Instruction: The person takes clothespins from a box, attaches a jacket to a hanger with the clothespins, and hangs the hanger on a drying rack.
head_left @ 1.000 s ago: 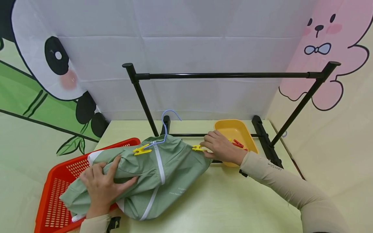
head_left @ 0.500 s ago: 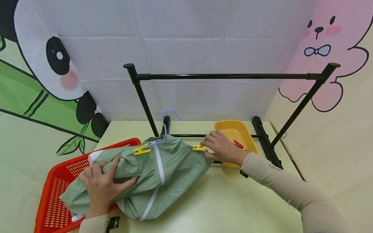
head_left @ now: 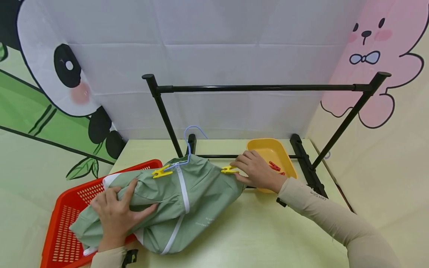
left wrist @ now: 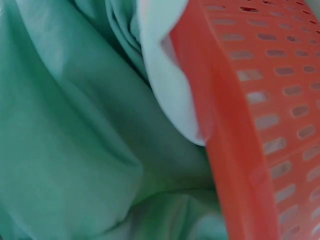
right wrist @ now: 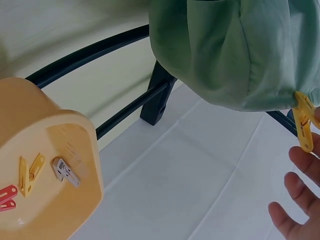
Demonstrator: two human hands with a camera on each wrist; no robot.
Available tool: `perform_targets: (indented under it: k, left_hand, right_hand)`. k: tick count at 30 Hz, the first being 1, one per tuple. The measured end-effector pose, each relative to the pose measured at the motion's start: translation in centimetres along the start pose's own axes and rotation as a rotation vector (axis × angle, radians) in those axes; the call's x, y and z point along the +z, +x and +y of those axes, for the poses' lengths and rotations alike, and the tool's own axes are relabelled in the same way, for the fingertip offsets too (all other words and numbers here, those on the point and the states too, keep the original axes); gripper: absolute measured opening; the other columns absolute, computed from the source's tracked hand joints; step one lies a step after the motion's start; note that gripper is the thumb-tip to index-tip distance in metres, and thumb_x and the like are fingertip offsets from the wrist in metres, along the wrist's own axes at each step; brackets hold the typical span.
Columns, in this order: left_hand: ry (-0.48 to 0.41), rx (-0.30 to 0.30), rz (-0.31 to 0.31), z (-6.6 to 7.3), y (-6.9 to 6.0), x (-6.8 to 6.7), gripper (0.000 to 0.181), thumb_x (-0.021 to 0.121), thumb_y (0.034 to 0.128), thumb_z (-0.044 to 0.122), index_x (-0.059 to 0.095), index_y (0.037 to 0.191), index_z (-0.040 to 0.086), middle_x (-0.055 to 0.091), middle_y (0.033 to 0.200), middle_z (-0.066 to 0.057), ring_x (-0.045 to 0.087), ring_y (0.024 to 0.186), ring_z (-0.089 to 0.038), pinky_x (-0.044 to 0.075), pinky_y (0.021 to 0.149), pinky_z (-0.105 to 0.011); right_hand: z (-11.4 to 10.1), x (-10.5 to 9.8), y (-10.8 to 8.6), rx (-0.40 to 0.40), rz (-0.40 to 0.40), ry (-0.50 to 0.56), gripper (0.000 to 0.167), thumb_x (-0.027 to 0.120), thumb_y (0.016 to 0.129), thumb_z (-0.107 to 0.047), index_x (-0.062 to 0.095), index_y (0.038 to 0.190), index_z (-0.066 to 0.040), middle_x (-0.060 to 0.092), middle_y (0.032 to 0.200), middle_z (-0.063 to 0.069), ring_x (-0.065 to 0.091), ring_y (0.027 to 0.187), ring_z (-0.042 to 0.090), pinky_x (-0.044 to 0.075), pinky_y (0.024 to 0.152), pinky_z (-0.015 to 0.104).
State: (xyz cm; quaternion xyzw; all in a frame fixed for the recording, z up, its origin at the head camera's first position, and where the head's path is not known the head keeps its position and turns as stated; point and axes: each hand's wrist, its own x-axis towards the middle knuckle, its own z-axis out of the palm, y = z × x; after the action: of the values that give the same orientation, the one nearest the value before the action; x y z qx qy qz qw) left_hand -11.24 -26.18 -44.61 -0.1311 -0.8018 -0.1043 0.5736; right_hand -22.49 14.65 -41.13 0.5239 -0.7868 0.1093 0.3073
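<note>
A light green zip jacket (head_left: 207, 197) with white trim is on a blue hanger (head_left: 188, 145), partly over a red basket (head_left: 67, 216). One yellow clothespin (head_left: 162, 171) clips it left of the hanger hook. At its right shoulder my right hand (head_left: 256, 170) pinches a second yellow clothespin (head_left: 228, 169), which bites the fabric edge; the right wrist view shows this clothespin (right wrist: 303, 122) between thumb and index finger. My left hand (head_left: 115, 214) rests on the jacket's left part, thumb and index finger spread wide. Only green cloth (left wrist: 75, 125) and the basket (left wrist: 235, 165) show in the left wrist view.
A black rack (head_left: 261, 88) stands on the table (head_left: 268, 227) behind the jacket. Beside its right foot (head_left: 306, 163) sits a yellow tray (head_left: 268, 143). In the right wrist view, red clothespins (right wrist: 7, 195), a yellow clothespin (right wrist: 30, 172) and a pale clothespin (right wrist: 65, 171) lie inside.
</note>
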Motion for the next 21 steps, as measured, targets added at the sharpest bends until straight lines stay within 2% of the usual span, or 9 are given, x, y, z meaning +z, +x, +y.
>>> perform_targets:
  k: [9,17,21]
  left_hand:
    - [0.000,-0.019,-0.008,-0.2,-0.3,-0.1,0.086,0.047,0.0777,0.084,0.068,0.119,0.011,0.046,0.088,-0.028,0.036,0.075,-0.049,0.022,0.067,-0.064]
    - [0.006,-0.024,-0.002,-0.1,-0.3,-0.1,0.086,0.046,0.0779,0.084,0.067,0.119,0.012,0.045,0.089,-0.028,0.037,0.076,-0.049,0.022,0.067,-0.064]
    - [0.002,-0.027,0.009,-0.1,-0.2,-0.1,0.085,0.046,0.0779,0.084,0.067,0.118,0.012,0.045,0.088,-0.028,0.037,0.076,-0.049,0.022,0.066,-0.063]
  right_hand:
    - [-0.3,0.0,-0.6,0.026,0.000,0.046,0.037,0.062,0.095,-0.032,0.067,0.120,-0.005,0.067,0.106,0.005,0.056,0.092,0.025,0.045,0.083,0.039]
    - [-0.8,-0.2,-1.0,0.027,0.043,0.040,0.041,0.050,0.101,-0.041,0.067,0.121,-0.009,0.067,0.103,0.008,0.059,0.094,0.027,0.046,0.086,0.044]
    - [-1.0,-0.2,-1.3,0.028,0.048,0.018,0.042,0.046,0.102,-0.043,0.068,0.121,-0.012,0.066,0.105,0.010,0.060,0.094,0.028,0.047,0.084,0.046]
